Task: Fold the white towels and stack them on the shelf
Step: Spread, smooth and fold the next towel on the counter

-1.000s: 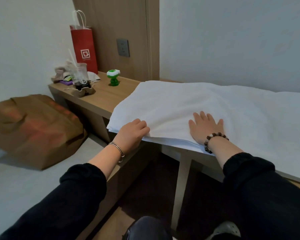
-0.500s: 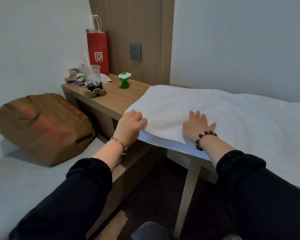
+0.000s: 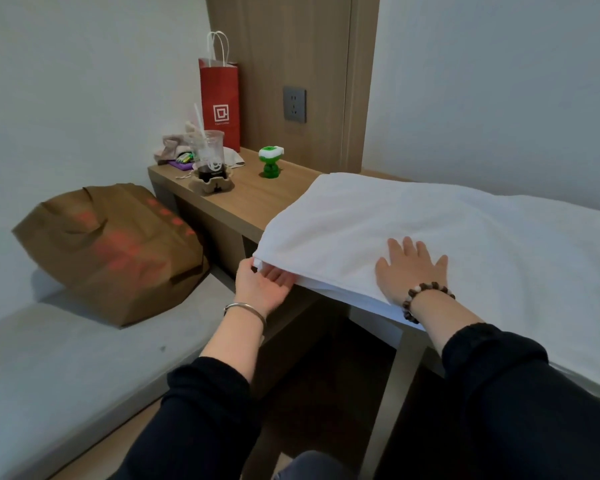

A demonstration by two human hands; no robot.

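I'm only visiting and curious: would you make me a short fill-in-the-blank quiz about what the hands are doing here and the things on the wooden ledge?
1. The right hand lies flat on top of the white ____.
2. Fingers of the left hand reach ____ its near corner.
3. The paper bag standing by the wooden panel is ____.
4. The plastic cup has a ____ sticking out of it.

Missing words: towel; under; red; straw.

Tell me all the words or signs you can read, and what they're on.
Red paper bag: a white square sign; the words under it are too small.
Brown bag: red print, too blurred.
Plastic cup: white mark, unreadable.
No words can be read.
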